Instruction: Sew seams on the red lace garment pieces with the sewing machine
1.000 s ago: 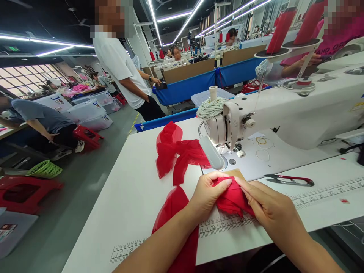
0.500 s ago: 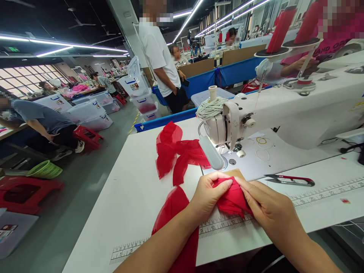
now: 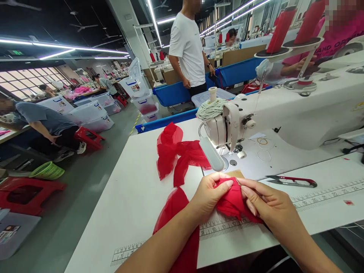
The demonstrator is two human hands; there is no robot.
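One red fabric piece (image 3: 231,204) is sitting bunched on the near side of the white sewing machine (image 3: 284,110); the left hand (image 3: 209,191) is clamping it under the thumb, the right hand (image 3: 269,201) is pinching its right edge.

Left hand (image 3: 208,193): bare, slender fingers, a short thumbnail.
Right hand (image 3: 271,201): bare, slim fingers narrowing toward the tips.
Left forearm (image 3: 163,235): bare and smooth from the wrist to where the view cuts it off.
Right forearm (image 3: 305,239): bare too, broader toward the elbow.
Lap area (image 3: 260,259): near-black, perhaps clothing, with a thin, pale curved line, stripe or cord unclear.
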